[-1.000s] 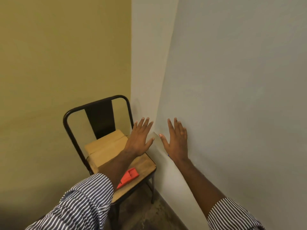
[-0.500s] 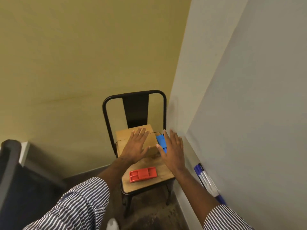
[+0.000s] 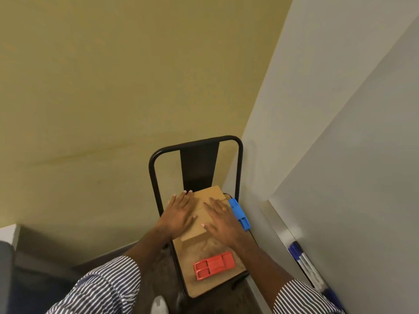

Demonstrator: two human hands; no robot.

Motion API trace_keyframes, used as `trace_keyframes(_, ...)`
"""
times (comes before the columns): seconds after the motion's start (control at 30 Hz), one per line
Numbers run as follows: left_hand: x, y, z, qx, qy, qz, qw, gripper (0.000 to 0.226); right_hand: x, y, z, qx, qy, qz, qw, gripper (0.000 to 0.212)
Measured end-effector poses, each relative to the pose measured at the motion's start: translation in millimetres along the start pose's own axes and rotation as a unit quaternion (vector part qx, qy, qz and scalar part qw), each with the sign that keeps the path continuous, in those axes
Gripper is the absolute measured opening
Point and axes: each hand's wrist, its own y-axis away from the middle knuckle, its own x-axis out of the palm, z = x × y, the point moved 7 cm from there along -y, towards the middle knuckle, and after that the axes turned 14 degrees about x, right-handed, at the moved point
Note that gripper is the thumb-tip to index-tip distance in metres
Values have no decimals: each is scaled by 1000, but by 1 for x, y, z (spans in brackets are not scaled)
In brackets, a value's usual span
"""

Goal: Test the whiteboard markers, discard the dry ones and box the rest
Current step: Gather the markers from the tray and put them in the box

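A brown cardboard box [image 3: 209, 197] lies on the wooden seat of a black metal chair [image 3: 197, 284]. My left hand [image 3: 179, 214] rests flat on the box's left part, fingers straight. My right hand [image 3: 223, 219] lies flat on its right part, fingers spread. A blue plastic tray [image 3: 239, 214] sits at the seat's right edge, just beside my right hand. A red plastic tray [image 3: 214, 265] lies on the near part of the seat. Whiteboard markers [image 3: 305, 262] with blue caps lie on the whiteboard's ledge at lower right.
The whiteboard [image 3: 362, 177] fills the right side, with a metal ledge [image 3: 275, 220] along its bottom. A yellow wall [image 3: 113, 87] stands behind the chair. A dark seat [image 3: 6, 275] shows at the lower left edge.
Both hands came down from in front of the whiteboard and wall onto the cardboard box. The view tilted down and left, bringing the chair seat, both trays and the markers into sight.
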Motion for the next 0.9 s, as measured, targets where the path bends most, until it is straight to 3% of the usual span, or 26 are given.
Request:
trace_keyframes(0.23, 18, 1, 24, 24, -12, 59, 998, 73, 18, -20, 2, 17, 2, 44, 999, 85)
trace_keyframes(0.47, 21, -7, 25, 18, -44, 40, 998, 57, 17, -24, -1, -6, 0, 52, 999, 67)
trace_keyframes(0.7, 16, -18, 21, 14, -67, 122, 990, 64, 12, -13, -2, -23, -7, 81, 996, 79)
trace_keyframes(0.9, 7, -32, 20, 43, -83, 159, 983, 61, 12, -11, 7, -57, -6, 55, 997, 58)
